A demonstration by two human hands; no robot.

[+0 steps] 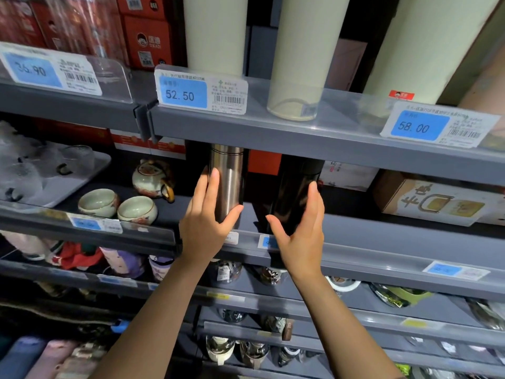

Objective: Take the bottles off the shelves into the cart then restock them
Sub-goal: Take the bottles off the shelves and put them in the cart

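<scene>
Under the shelf edge with the 52.50 price tag (183, 94), the left hand (203, 225) grips a silver bottle (228, 179) and the right hand (302, 239) cups a black bottle (296, 195), both upright on their shelf. No cart shows; whether this is unloading or restocking, I cannot tell.

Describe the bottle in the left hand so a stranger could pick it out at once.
Find the grey shelf edge with the 52.50 price tag. On the shelf directly below stand two flasks side by side. It is the steel bottle in the left hand: brushed silver metal, whereas the black bottle beside it is glossy and dark.
</scene>
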